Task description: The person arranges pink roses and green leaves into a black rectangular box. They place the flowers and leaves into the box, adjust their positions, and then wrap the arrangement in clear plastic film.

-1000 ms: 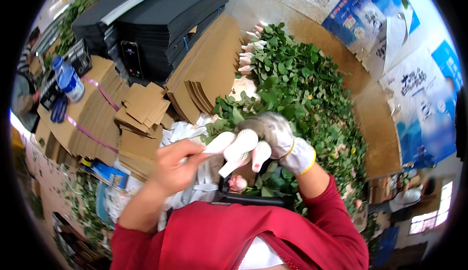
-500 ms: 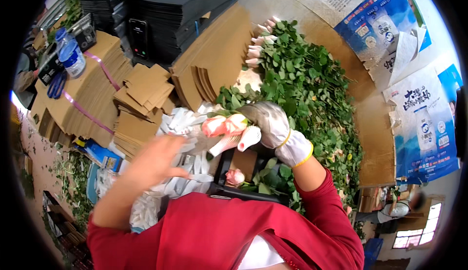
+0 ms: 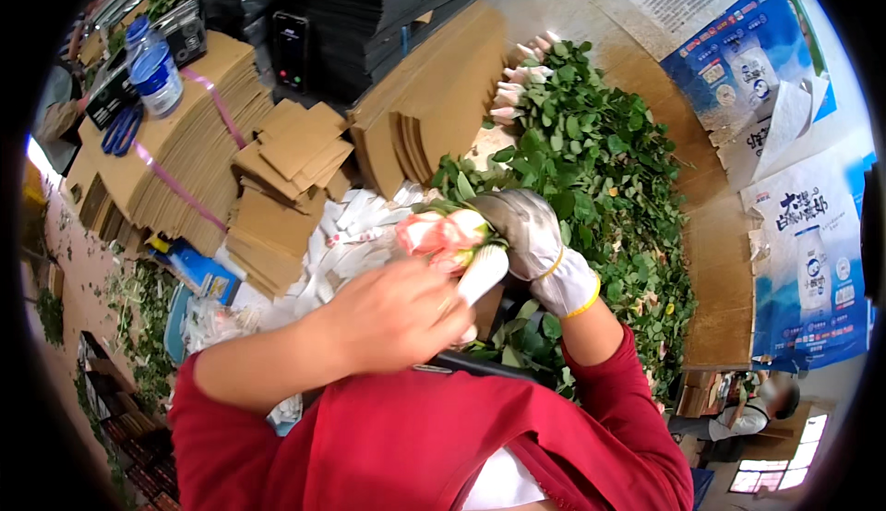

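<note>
My right hand (image 3: 526,234), in a whitish-grey work glove with a yellow-edged cuff, is closed round a small bunch of pink roses (image 3: 443,231) just below the blooms. White net sleeves (image 3: 484,273) cover some of the heads at the near side of the bunch. Bare, my left hand (image 3: 397,312) is in front of these roses. Its fingers are curled in at the lower end of a net sleeve, and its back hides part of the grip. More loose white sleeves (image 3: 346,229) lie heaped beyond my left forearm.
Leafy rose stems (image 3: 600,169) fill the right side, beside a cardboard wall (image 3: 724,280). Brown cardboard stacks (image 3: 185,142), a water bottle (image 3: 155,72), blue-handled scissors (image 3: 122,131) and a phone (image 3: 290,49) are at the far left. A black tray edge (image 3: 489,365) is near my body.
My left hand has swung right from the sleeve heap to the roses and its fingers have closed. The gloved hand stays round the bunch. The whole view has shifted slightly.
</note>
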The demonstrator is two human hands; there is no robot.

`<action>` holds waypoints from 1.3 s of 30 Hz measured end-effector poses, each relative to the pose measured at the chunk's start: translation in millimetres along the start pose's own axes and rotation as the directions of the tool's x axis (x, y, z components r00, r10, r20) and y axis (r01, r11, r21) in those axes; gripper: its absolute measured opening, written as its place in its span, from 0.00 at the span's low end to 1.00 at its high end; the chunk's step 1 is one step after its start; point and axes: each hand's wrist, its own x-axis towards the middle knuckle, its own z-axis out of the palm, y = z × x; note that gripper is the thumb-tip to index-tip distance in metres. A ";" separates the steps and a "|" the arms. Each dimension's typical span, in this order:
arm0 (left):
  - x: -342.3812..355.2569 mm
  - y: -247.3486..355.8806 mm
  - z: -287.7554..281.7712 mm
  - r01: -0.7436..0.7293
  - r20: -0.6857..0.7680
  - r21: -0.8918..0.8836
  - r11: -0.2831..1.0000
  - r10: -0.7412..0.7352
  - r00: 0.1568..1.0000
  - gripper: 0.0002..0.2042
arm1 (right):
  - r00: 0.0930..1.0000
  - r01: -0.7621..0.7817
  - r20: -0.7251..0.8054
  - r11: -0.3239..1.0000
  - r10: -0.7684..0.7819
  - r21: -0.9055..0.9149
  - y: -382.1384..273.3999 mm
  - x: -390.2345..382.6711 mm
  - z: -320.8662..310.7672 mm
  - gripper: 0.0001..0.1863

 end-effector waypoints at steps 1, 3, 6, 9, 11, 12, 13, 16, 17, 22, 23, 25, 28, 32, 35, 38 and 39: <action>-10.8 0.5 -10.7 -0.061 -0.011 -0.027 0.998 0.060 0.998 0.10 | 0.999 -0.032 -0.002 0.999 0.032 0.032 6.2 -4.1 -8.7 0.17; -43.4 -8.7 -12.1 0.214 0.162 -0.181 0.960 -0.185 0.969 0.10 | 0.962 -0.272 0.059 0.951 0.266 0.148 37.6 -29.0 -30.1 0.18; -49.1 -21.2 30.9 0.458 0.606 -0.113 0.881 -0.304 0.735 0.11 | 0.974 -0.072 -0.105 0.713 0.201 0.698 89.9 -53.6 -42.9 0.21; -35.8 -29.3 138.9 0.309 0.372 -0.477 0.823 -0.130 0.919 0.16 | 0.792 -0.180 -0.293 0.663 0.536 0.727 119.2 -39.6 -134.7 0.24; -31.4 -18.3 192.6 0.280 0.274 -0.695 0.662 -0.117 0.955 0.18 | 0.673 -0.115 -0.462 0.699 0.577 0.706 130.7 -45.9 -219.4 0.26; -39.4 -15.4 205.9 0.320 0.334 -0.676 0.663 -0.112 0.936 0.19 | 0.641 -0.103 -0.517 0.731 0.568 0.675 129.9 -57.0 -255.5 0.27; -44.4 -13.9 216.3 0.346 0.385 -0.669 0.658 -0.092 0.918 0.20 | 0.624 -0.118 -0.558 0.773 0.547 0.624 114.5 -70.0 -291.8 0.28; -54.0 -10.6 222.2 0.429 0.458 -0.634 0.644 -0.135 0.879 0.21 | 0.630 -0.366 -0.640 0.895 0.440 0.254 42.0 -99.8 -344.2 0.25; -55.6 -6.2 219.1 0.437 0.434 -0.620 0.652 -0.179 0.883 0.21 | 0.672 -0.473 -0.616 0.878 0.411 0.070 17.4 -107.8 -342.7 0.24; -71.9 -3.1 207.0 0.521 0.502 -0.695 0.496 -0.184 0.845 0.17 | 0.887 -0.377 0.027 0.758 0.460 -0.533 -37.6 -134.0 -224.2 0.19; -73.9 -6.0 207.6 0.475 0.469 -0.705 0.527 -0.157 0.869 0.17 | 0.871 -0.317 0.185 0.809 0.454 -0.495 -36.7 -134.0 -184.5 0.19; -76.5 -9.3 209.2 0.456 0.479 -0.730 0.509 -0.095 0.873 0.17 | 0.789 -0.387 0.370 0.864 0.490 -0.321 -41.4 -129.5 -101.2 0.23; -72.9 -6.1 202.5 0.418 0.375 -0.710 0.567 -0.198 0.906 0.16 | 0.722 -0.513 0.442 0.841 0.532 -0.173 -35.2 -166.5 -9.1 0.27; -74.3 -6.4 202.8 0.402 0.360 -0.706 0.583 -0.194 0.913 0.14 | 0.733 -0.501 0.541 0.866 0.413 0.017 -28.9 -182.0 18.0 0.32; -85.5 -6.5 217.3 0.401 0.378 -0.761 0.510 -0.153 0.913 0.15 | 0.725 -0.493 0.579 0.868 0.372 0.059 -29.5 -173.7 -6.5 0.31; -75.4 -9.2 210.9 0.382 0.356 -0.766 0.517 -0.152 0.922 0.20 | 0.822 -0.512 0.451 0.798 0.348 0.318 -14.3 -159.1 -73.7 0.22; -73.2 -8.3 208.3 0.439 0.401 -0.760 0.480 -0.186 0.897 0.22 | 0.725 -0.624 0.540 0.739 0.427 0.254 -23.2 -128.3 -101.6 0.20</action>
